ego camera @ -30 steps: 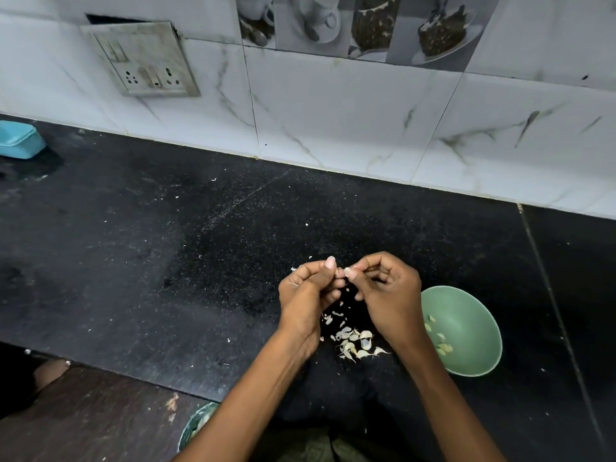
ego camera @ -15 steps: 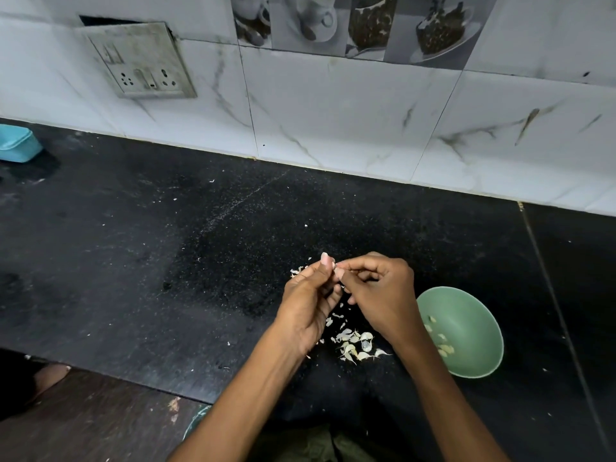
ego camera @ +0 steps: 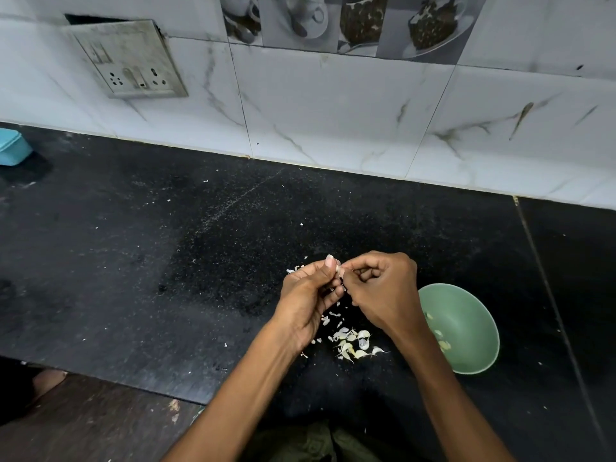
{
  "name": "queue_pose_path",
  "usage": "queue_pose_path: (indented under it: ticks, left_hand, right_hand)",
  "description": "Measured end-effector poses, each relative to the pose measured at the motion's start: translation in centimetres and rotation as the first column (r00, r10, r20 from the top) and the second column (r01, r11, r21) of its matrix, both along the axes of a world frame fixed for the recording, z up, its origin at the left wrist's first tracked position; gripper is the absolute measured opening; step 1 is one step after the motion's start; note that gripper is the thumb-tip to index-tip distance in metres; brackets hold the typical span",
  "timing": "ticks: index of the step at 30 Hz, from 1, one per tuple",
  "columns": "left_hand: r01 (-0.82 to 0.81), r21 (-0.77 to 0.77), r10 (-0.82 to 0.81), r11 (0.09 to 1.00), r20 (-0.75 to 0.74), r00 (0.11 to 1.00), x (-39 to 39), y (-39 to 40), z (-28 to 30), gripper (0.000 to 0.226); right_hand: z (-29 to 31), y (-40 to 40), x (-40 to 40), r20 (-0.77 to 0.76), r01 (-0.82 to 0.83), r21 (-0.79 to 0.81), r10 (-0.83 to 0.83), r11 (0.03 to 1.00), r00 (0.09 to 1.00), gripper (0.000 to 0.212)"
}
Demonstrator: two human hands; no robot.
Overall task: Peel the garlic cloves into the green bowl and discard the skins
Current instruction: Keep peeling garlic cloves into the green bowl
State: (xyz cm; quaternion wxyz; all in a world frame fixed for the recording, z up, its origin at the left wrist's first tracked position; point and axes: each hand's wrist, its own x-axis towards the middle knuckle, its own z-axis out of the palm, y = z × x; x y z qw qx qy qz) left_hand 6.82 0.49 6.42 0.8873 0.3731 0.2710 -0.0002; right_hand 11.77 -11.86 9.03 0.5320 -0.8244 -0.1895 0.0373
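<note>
My left hand [ego camera: 308, 295] and my right hand [ego camera: 383, 291] meet above the black counter [ego camera: 166, 261], fingertips together. Between them they pinch a small pale garlic clove [ego camera: 337, 269], mostly hidden by the fingers. Below the hands lies a small heap of garlic cloves and loose skins [ego camera: 353, 341] on the counter. The green bowl [ego camera: 473, 328] sits just right of my right wrist, with a few peeled cloves [ego camera: 441, 341] inside.
A tiled wall with a socket plate [ego camera: 130, 58] runs along the back of the counter. A light blue container [ego camera: 11, 148] sits at the far left edge. The counter's front edge runs at lower left, with a foot [ego camera: 46, 381] below it.
The two hands have closed in on each other around the clove and shifted slightly. The bowl and the heap have not moved.
</note>
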Motion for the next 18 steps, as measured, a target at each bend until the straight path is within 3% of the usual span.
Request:
queue_pose_path:
  ticks: [12,18]
  left_hand:
    - [0.073,0.125,-0.077,0.989,0.029,0.997,-0.3,0.5,0.4,0.018]
    - [0.094,0.129,-0.102,0.987,0.055,0.993,-0.2,0.6,1.1,0.017]
  right_hand:
    - [-0.6,0.0,-0.1,0.02,0.03,0.031,-0.031,0.999,0.999,0.011]
    - [-0.3,-0.1,0.1,-0.054,0.033,0.083,-0.029,0.996,0.998,0.014]
